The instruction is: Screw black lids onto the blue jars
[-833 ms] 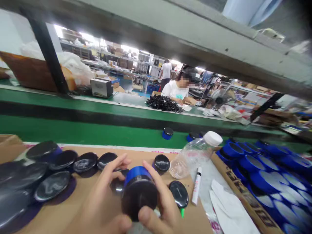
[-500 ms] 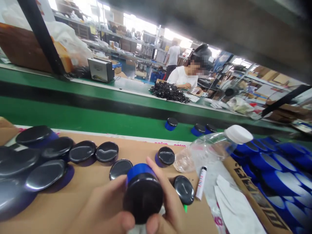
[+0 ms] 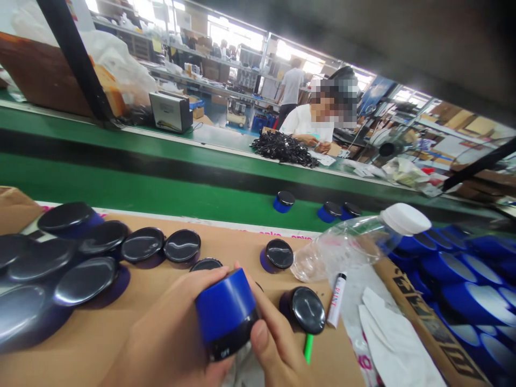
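A blue cylinder with a black end [image 3: 228, 312] is held between both hands, tilted so its blue side shows and small white lettering is seen on the black part. My left hand [image 3: 169, 322] wraps round its left side. My right hand [image 3: 278, 333] grips the right side, thumb at the black end. Black-topped blue cylinders [image 3: 143, 244] stand in a cluster on the brown cardboard [image 3: 145, 328] to the left. One more [image 3: 277, 255] stands behind my hands, and another [image 3: 308, 310] lies tilted to the right, beside a green stick [image 3: 308, 348].
A clear bottle with white cap [image 3: 346, 242], a paint marker [image 3: 336, 301] and white cloth [image 3: 393, 338] lie right. A carton [image 3: 427, 328] borders blue cylinders [image 3: 463, 279]. Several cylinders stand on the green surface [image 3: 121, 185]. Across it, a person [image 3: 308, 121] sits by black parts [image 3: 282, 148].
The held cylinder has been turned, from its black end facing me to its blue side showing. Both hands have shifted their grip around it. The view has moved slightly.
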Tool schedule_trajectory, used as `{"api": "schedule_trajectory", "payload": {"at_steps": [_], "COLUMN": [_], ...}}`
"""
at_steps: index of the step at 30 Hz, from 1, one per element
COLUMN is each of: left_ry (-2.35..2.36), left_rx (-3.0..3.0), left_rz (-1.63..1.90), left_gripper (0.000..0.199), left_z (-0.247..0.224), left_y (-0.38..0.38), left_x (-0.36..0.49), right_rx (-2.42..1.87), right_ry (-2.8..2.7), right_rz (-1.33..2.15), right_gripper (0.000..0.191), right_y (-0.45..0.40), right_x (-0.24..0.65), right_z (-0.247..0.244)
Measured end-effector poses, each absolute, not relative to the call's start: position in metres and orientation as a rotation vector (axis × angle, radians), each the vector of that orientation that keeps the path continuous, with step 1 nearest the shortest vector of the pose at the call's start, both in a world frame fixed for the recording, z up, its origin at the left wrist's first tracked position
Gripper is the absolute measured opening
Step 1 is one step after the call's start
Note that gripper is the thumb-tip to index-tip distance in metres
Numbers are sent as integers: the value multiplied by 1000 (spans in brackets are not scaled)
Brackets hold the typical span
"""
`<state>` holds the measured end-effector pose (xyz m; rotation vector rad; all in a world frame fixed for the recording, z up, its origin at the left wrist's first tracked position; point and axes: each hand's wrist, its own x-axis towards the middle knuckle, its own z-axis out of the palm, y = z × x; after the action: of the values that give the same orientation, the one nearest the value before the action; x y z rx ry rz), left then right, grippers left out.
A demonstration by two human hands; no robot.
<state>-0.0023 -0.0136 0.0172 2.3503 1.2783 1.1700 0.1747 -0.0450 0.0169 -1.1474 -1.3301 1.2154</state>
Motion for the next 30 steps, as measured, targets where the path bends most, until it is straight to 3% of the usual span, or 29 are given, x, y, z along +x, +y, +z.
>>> {"api": "schedule_trajectory", "payload": {"at_steps": [6, 11, 19, 24, 30], "left_ry": [1214, 1322, 1060, 1126, 1274], "left_rx": [2316, 2308, 2014, 2016, 2182], "left_rz": [1134, 1065, 1282, 1182, 1113], "left_gripper": [59, 44, 46, 45, 50], "left_z": [18, 17, 11, 9, 8], "left_y": [-20, -27, -27, -32, -29], "left_x": [0, -1, 3, 3, -4], "right_rx": [-1033, -839, -733, -721, -828], "right_ry": [-728, -682, -764, -652, -886], "right_rz": [1578, 1900, 1855, 1927, 1832], "right_gripper": [53, 65, 55, 52, 73], "right_y": [-50, -41, -37, -42, -41], "right_x": [166, 167, 159, 157, 160], "right_z": [17, 16, 10, 9, 13]}}
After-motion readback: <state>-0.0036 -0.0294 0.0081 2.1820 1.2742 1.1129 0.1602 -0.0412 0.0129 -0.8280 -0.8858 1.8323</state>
